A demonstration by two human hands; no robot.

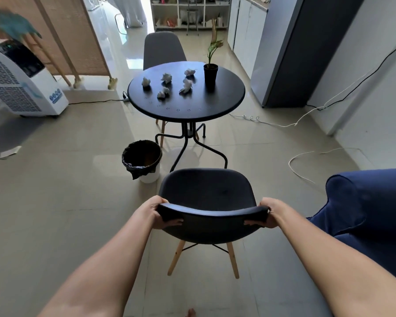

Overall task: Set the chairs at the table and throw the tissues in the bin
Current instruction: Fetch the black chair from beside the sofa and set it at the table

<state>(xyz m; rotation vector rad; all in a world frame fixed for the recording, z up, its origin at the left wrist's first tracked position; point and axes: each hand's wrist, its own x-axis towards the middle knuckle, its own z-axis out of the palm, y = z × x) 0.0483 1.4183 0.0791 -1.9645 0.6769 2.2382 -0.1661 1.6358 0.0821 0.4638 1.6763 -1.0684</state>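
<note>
Dark near chair (206, 195) backrest in both clasping hands, left hand (157, 213), right hand (269, 213); fingertips hidden.

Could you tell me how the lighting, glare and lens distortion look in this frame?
Head view: daylight glares off the far floor; wide-angle bends the fridge and both forearms outward; the teal object top left is blurred; table and tissues stay sharp.

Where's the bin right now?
In the head view the bin stands on the floor left of centre, beside the table base and just ahead-left of the chair both hands hold.
</note>
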